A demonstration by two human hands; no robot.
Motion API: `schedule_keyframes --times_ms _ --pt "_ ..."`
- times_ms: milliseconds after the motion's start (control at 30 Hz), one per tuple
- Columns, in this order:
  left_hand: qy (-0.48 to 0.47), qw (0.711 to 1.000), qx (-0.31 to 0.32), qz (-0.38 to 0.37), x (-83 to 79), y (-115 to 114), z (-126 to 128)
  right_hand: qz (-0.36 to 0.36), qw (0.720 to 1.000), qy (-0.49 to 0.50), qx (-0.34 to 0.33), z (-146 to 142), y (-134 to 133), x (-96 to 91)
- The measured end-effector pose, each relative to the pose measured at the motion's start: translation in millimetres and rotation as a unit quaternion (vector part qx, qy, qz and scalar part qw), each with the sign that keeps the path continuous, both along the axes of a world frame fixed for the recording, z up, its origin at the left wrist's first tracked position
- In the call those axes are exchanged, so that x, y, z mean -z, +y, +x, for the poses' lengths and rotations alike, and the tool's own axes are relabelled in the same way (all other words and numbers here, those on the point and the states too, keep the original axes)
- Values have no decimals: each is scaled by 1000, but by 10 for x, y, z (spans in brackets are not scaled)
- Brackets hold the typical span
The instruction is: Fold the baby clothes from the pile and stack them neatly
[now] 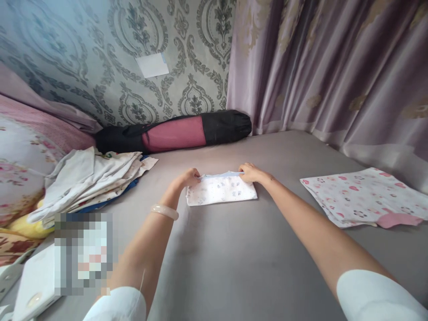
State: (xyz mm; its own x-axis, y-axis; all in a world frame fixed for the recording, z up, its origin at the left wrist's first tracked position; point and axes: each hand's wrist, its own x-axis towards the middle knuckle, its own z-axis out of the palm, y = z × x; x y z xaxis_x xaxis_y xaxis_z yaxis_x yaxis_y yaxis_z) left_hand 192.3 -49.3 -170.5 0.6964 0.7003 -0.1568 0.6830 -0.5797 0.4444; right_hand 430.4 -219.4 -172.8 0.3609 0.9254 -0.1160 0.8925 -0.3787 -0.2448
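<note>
A small folded white cloth (222, 191) with a pale blue print and a light blue edge lies on the grey bed surface (234, 258). At its far left corner my left hand (191, 177) is closed, gripping the fabric between thumb and fingers. My right hand (250, 172) pinches the same far edge near the right corner. The fingertips of both hands are partly hidden by the cloth and the knuckles. A pale bangle (165, 211) circles my left wrist.
A heap of folded clothes (96, 178) lies at the left beside a floral pillow (23, 165). At the right is a pink-patterned folded cloth (368, 196). A black and pink rolled bag (177, 132) rests along the wall. Purple curtains (321, 58) hang behind.
</note>
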Motion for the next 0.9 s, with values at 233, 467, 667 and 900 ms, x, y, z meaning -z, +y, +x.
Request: schedule_keyframes --times_ms 233,467,667,900 --pt "-2 999 10 -30 -95 -97 -61 18 999 29 2 -84 -101 -97" --pt "-106 990 49 -76 -407 -154 -300 99 987 120 -40 -55 -317 -374" --pt "-169 968 141 -119 -908 -314 -509 179 967 153 -98 -26 -583 -798" --pt "-227 940 58 248 -668 -830 -649 345 928 -53 -132 -274 -975 -641"
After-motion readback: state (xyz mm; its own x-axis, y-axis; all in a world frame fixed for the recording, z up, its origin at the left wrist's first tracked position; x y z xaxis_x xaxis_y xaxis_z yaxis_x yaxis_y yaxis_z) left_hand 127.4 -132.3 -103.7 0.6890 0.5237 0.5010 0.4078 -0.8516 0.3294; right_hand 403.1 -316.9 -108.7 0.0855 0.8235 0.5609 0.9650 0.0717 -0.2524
